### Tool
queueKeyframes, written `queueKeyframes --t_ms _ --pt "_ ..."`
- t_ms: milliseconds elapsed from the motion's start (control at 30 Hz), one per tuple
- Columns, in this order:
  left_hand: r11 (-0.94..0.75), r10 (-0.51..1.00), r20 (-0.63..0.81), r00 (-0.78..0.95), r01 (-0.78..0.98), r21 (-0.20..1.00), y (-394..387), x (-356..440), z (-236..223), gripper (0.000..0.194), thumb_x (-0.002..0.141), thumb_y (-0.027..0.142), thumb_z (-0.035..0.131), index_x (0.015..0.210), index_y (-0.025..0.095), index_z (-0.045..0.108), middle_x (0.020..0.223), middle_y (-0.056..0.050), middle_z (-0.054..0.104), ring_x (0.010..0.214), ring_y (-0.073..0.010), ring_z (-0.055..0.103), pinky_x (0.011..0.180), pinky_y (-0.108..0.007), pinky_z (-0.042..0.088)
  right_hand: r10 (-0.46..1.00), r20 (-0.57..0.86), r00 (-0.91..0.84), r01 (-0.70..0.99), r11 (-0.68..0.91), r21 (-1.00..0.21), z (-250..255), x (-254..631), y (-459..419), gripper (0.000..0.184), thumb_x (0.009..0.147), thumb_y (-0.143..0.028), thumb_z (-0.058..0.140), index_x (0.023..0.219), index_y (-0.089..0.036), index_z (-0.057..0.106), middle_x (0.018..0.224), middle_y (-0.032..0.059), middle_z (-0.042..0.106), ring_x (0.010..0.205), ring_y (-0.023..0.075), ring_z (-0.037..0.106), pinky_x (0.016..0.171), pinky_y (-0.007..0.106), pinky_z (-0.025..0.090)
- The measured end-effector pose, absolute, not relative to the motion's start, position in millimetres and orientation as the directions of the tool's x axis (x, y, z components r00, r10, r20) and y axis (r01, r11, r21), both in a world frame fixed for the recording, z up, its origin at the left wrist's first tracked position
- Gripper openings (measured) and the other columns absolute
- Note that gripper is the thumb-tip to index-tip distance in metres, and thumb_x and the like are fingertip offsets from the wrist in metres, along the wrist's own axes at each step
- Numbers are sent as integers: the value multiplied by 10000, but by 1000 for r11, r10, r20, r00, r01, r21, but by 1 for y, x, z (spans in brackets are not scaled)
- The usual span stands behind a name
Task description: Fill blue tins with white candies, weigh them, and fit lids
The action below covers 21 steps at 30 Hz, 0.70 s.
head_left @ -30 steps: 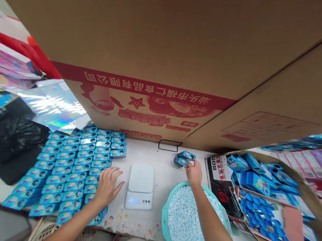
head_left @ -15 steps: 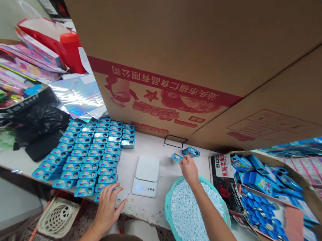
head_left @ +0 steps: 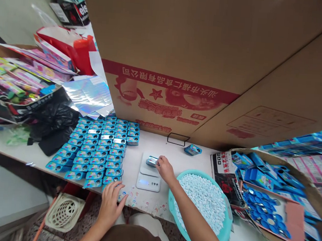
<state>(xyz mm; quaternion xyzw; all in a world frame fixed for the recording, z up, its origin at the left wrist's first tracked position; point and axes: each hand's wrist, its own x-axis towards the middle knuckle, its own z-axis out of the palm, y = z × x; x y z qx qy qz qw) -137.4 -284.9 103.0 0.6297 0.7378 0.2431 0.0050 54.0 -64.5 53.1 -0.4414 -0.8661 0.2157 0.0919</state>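
One small blue tin (head_left: 152, 161) has moved from beyond the right hand (head_left: 165, 169) to the digital scale (head_left: 148, 182), between the two hands. The right hand's fingertips are closed on its near end; whether it already bears on the weighing plate or is held just above, I cannot tell. The display is lit, but the figures are too small to read.

That shift parts the pair: a second blue tin (head_left: 193, 150) is left alone on the bench (head_left: 167, 149), beyond the right hand and near the big cardboard carton (head_left: 175, 77). The tin in the grip is now nearer the rows of blue tins (head_left: 94, 163), which stand to the left of the right hand and reach away beyond the left hand (head_left: 109, 205).

The left hand is spread, its fingers apart with nothing seen in them, over the bench's near edge, just beside the closest tins. The turquoise basin (head_left: 226, 231) of pale blue pellets (head_left: 201, 201) lies under the right forearm, with no hand in it.
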Motion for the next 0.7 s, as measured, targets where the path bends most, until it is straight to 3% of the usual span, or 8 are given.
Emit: queueKeyframes --t_ms 167,300,433,700 --pt "118 928 288 -237 919 377 -292 -139 103 292 815 321 567 1078 202 528 1109 -107 578 1061 -251 514 909 -420 401 850 121 -512 680 488 -548 60 70 -68 259 795 -309 588 1028 -221 516 1080 80 534 1021 226 512 846 357 457" --pt "96 938 274 -213 918 384 -292 -138 105 288 820 322 562 1080 203 524 1092 -100 581 1058 -249 510 913 -422 398 914 238 -330 692 405 -598 59 106 -80 313 848 -416 505 1076 -201 498 1097 108 539 1082 241 487 928 408 412" --pt "89 951 239 -198 912 400 -290 -137 106 269 830 318 548 1072 205 529 1102 -99 584 1070 -252 508 930 -435 389 966 214 -144 752 247 -611 52 151 -108 328 883 -451 421 1048 -184 514 1042 112 563 1034 243 502 920 423 404" --pt "34 969 209 -135 903 428 -280 -131 107 228 830 326 538 1025 207 552 1079 -91 601 1050 -257 514 910 -434 400 993 117 20 791 56 -609 41 203 -172 364 897 -458 373 1031 -159 532 1005 132 577 1013 254 503 910 411 394"
